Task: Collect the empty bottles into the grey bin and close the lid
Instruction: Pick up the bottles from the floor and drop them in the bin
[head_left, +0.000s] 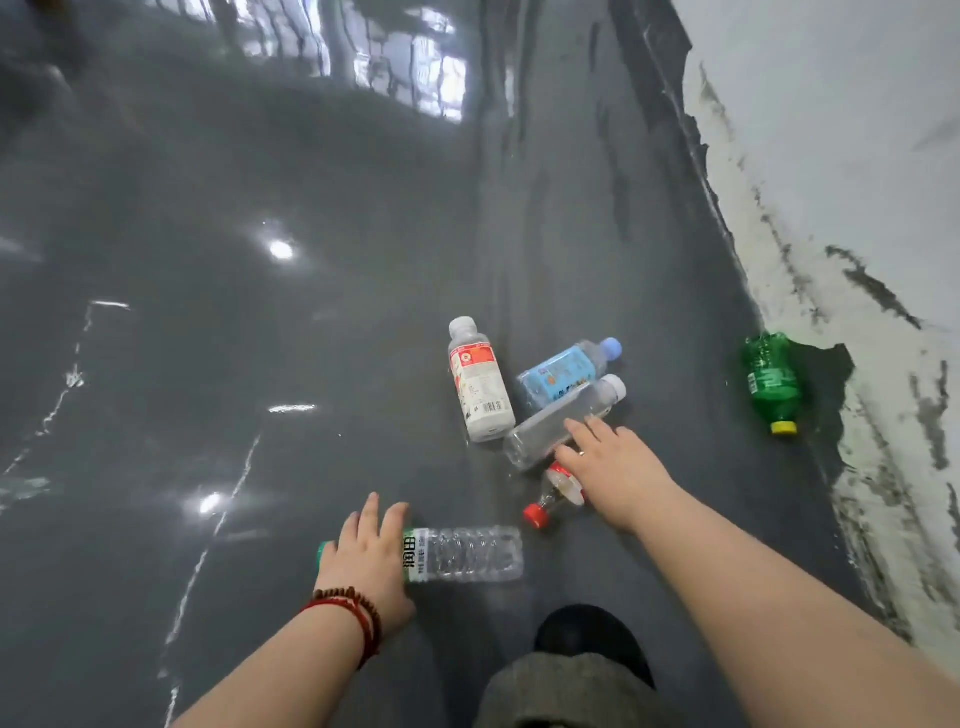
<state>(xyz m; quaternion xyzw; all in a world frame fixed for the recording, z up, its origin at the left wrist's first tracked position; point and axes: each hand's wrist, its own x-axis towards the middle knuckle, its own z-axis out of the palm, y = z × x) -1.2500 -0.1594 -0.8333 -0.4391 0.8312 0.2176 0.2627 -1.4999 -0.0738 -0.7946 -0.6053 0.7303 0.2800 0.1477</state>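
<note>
1. The left hand (366, 553) is lying over the neck end of a ribbed clear bottle (457, 554), fingers curving down around it just beside the green-and-white label; a green cap is peeking out on the far side of the hand. That bottle is lying flat on the floor (234, 364), base pointing right.
2. A red string and a dark bead bracelet (358, 613) are sitting on the left wrist.
3. The right hand (610, 467) is reaching out flat, fingers spread and fairly straight, the fingertips (574, 427) touching the side of a plain clear bottle with a white cap (558, 421). I cannot tell whether it is gripping anything; it is looking more like a press than a hold.
4. Under the right palm a small red-capped bottle (550, 493) is lying partly hidden, cap pointing toward the person.
5. Just beyond, a blue-labelled bottle (563, 374) is lying against the plain clear one, and a white bottle with a red-and-white label (478, 382) is lying beside them, cap away.
6. Well apart, to the right, a green bottle with a yellow cap (771, 382) is lying at the foot of the scuffed white wall (831, 156).
7. A dark shoe (587, 631) and a grey trouser leg (561, 691) are showing at the bottom edge.
8. The glossy grey floor is reflecting lights.
</note>
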